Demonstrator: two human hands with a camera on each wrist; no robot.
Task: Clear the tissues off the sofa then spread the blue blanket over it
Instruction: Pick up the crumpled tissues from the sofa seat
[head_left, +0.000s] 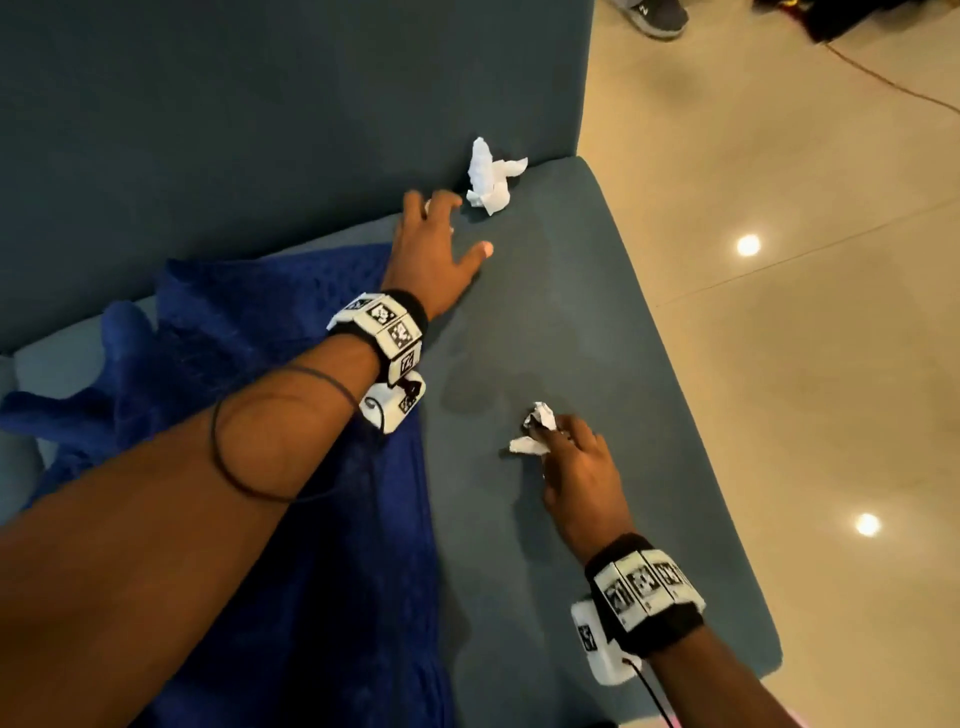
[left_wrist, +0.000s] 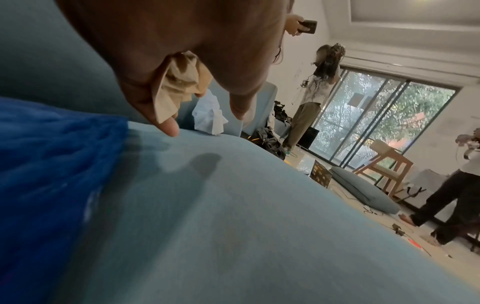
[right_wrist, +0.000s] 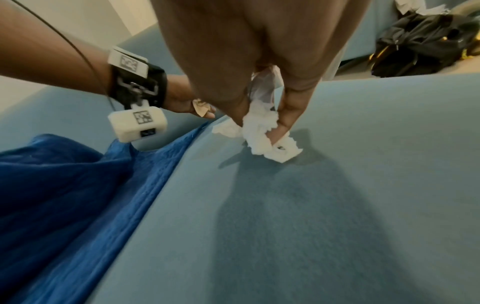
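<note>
Your right hand's fingers (right_wrist: 283, 115) are curling around a crumpled white tissue (right_wrist: 267, 135), pinching it against the teal-grey fabric sofa seat (head_left: 597, 322) near the seat's right front part. Your right hand (head_left: 582, 478) is reaching from the near side, wrist wearing a black strap with white marker blocks (head_left: 644, 587).

Your left hand's fingers (left_wrist: 168, 123) are curling over a second scrunched tissue (left_wrist: 179, 86) tucked into the palm, while the thumb and forefinger are spreading out above the cushion. Your left hand (head_left: 431, 244) is hovering at the far edge of the seat, where it meets the sofa backrest (head_left: 260, 104).

Just beyond those fingertips, a third loose white crumpled tissue (head_left: 491, 174) is lying in the crease between seat and backrest, apart from the hand.

The rumpled deep-blue fleece blanket (head_left: 291, 467) is lying bunched on the left part of the seat, under your left forearm.

To the right, a glossy beige tiled floor (head_left: 805, 260) is reflecting two ceiling lights.
</note>
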